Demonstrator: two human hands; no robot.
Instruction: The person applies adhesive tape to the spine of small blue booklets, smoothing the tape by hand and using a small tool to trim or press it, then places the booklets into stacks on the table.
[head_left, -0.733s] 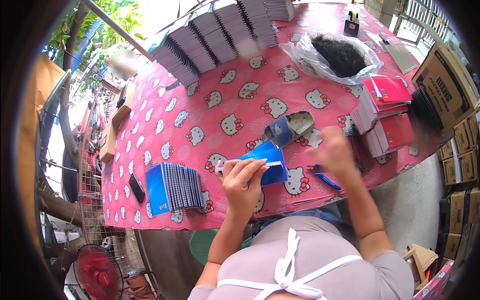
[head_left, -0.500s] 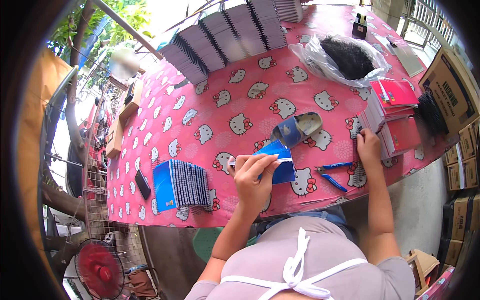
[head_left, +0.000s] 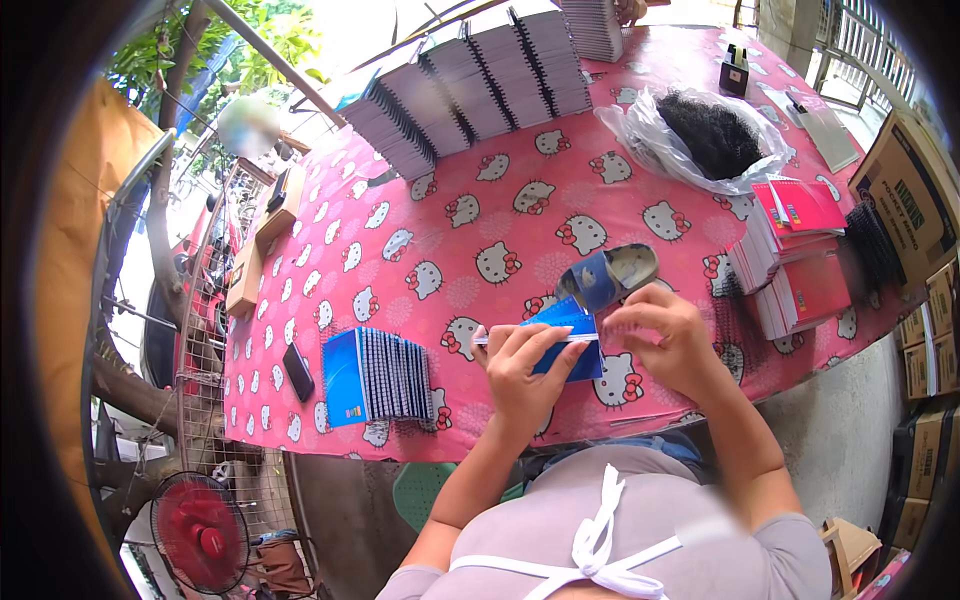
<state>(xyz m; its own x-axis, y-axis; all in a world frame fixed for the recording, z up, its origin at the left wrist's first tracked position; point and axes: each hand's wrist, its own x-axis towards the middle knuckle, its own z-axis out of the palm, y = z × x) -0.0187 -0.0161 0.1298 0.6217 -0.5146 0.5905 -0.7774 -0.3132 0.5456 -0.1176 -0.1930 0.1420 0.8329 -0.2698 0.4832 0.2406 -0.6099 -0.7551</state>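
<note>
Blue notebook [head_left: 587, 366] lies just on the near side of the blue slipper [head_left: 590, 283], on the pink patterned tablecloth [head_left: 620, 205]; whether notebook and slipper touch cannot be told. Over it, nearer than the slipper and a little to its left, the left hand [head_left: 526, 372] pinches the white page edges, thumb below and the other fingers bent close together on top. Near the slipper's right, the right hand [head_left: 664, 335] is held at the notebook's right end, thumb and forefinger curled toward each other; whether they grip anything thin cannot be told.

Nearer than the slipper and well to its left stands a stack of blue notebooks [head_left: 345, 378] with spiral bindings, and farther left lies a dark phone [head_left: 298, 373]. Right of the slipper are red notebooks [head_left: 815, 290] in piles, with dark wire coils [head_left: 876, 250] on their far right and a cardboard box [head_left: 903, 200] beside those. Beyond the slipper, to its right, a clear plastic bag [head_left: 648, 152] holds a black tangle [head_left: 712, 138]; past that sits a small black box [head_left: 734, 76]. Far beyond the slipper, to its left, rise tall spiral-bound stacks [head_left: 490, 88]. Farthest beyond it, another person's hand [head_left: 632, 11] is beside a white stack [head_left: 594, 30].
</note>
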